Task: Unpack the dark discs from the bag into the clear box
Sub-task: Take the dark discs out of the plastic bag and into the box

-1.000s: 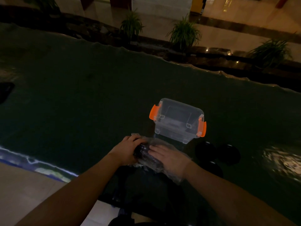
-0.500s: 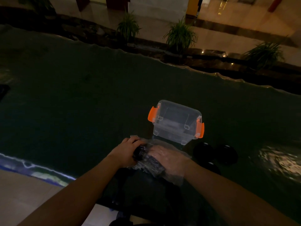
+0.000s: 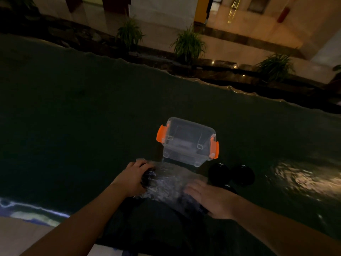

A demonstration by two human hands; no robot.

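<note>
Dim light covers the dark green table point(image 3: 92, 126) you work at. Near its front edge stands the clear box point(image 3: 188, 141), orange latches at both ends. Just before it lies the crinkled bag point(image 3: 169, 183): your left hand point(image 3: 133, 179) grips its left end, curled around a dark disc inside, while your right hand point(image 3: 212, 199) lies flat, fingers spread, on its right end. More dark discs point(image 3: 242, 174) lie beside the box's right end.
</note>
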